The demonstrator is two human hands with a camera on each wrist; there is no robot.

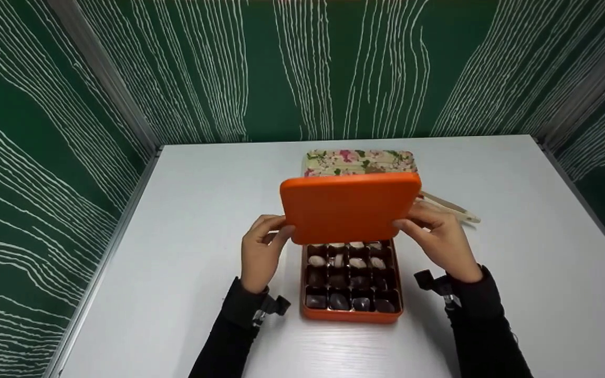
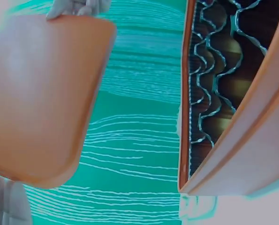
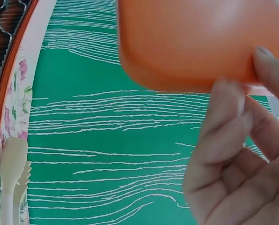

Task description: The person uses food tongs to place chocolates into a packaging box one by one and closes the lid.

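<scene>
An orange box lid (image 1: 352, 210) is held up, tilted, above the far part of an orange box (image 1: 352, 316). My left hand (image 1: 261, 254) pinches the lid's left edge between thumb and fingers. On the opposite side my right hand (image 1: 443, 239) grips its right edge, and the right wrist view shows the thumb (image 3: 270, 70) on the lid's face. Divided into small compartments, the box holds rows of dark chocolates (image 1: 339, 301) and some pale ones (image 1: 357, 263). The raised lid hides the box's far rows from the head view.
Behind the lid lies a flower-patterned item (image 1: 360, 160), partly covered. Pale utensils rest to its right; a spoon (image 3: 13, 157) and a serrated knife (image 3: 22, 185) show in the right wrist view. The white table (image 1: 202, 199) is bordered by green walls with white lines.
</scene>
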